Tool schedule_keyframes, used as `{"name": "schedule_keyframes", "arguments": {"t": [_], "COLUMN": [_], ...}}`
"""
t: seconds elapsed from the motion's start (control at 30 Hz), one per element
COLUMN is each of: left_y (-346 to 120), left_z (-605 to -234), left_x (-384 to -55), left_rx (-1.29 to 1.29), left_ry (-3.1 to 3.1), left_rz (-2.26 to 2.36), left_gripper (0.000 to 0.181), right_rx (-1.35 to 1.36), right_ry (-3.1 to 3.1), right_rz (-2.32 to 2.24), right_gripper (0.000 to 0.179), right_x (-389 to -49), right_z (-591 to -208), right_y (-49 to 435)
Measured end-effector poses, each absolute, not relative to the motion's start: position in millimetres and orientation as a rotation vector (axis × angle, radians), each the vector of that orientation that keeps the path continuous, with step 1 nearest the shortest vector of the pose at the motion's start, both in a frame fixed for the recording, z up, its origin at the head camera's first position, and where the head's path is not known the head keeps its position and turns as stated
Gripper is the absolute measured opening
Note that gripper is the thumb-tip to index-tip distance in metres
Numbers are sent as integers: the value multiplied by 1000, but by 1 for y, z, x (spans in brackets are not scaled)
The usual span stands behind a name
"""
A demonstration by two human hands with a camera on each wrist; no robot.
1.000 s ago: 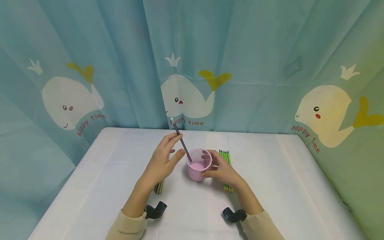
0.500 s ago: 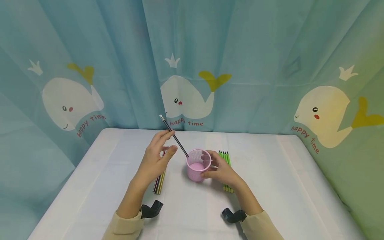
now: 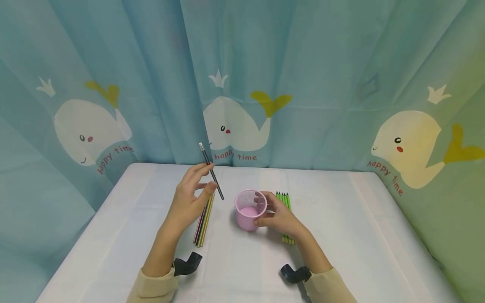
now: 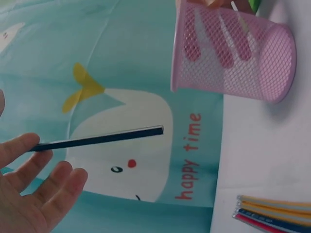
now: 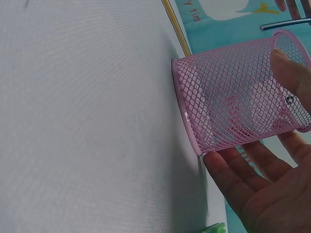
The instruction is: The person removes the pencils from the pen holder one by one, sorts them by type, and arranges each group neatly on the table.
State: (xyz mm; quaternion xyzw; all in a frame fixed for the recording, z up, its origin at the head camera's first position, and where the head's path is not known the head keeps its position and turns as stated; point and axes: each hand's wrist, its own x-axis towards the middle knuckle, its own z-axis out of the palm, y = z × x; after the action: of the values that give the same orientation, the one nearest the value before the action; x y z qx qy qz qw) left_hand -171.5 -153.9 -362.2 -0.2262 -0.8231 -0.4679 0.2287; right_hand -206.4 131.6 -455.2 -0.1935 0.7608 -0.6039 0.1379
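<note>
My left hand (image 3: 191, 198) pinches a dark pencil (image 3: 216, 182) by its upper part, high over the table. The pencil's white eraser end points up and to the left, and its lower end hangs just left of the cup. In the left wrist view the pencil (image 4: 107, 139) runs out from between the fingertips. My right hand (image 3: 282, 214) grips the pink mesh pencil cup (image 3: 246, 219) from its right side, thumb in front and fingers behind. The cup stands upright on the table, and no pencil shows inside it.
Several pencils (image 3: 204, 223) in yellow, red and dark colours lie side by side left of the cup. Several green pencils (image 3: 285, 200) lie right of it, partly behind the right hand. A whale-print curtain (image 3: 322, 84) hangs behind the white table (image 3: 341, 235).
My left hand has drawn back to the left, taking the pencil from over the cup's opening, past its rim, out beside it. The right hand and cup stay in place.
</note>
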Motion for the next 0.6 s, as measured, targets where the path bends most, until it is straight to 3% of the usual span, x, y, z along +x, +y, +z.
{"name": "schedule_keyframes", "arguments": {"t": [0.6], "left_y": [-174], "left_z": [-367], "left_x": [-179], "left_rx": [-480], "left_ry": [-2259], "left_rz": [-1280], "left_gripper": [31], "right_rx": [-567], "right_ry": [2189], "right_rz": [-1754], "right_gripper": [81], "right_x": [-207], "right_z": [-456], "right_y": [129]}}
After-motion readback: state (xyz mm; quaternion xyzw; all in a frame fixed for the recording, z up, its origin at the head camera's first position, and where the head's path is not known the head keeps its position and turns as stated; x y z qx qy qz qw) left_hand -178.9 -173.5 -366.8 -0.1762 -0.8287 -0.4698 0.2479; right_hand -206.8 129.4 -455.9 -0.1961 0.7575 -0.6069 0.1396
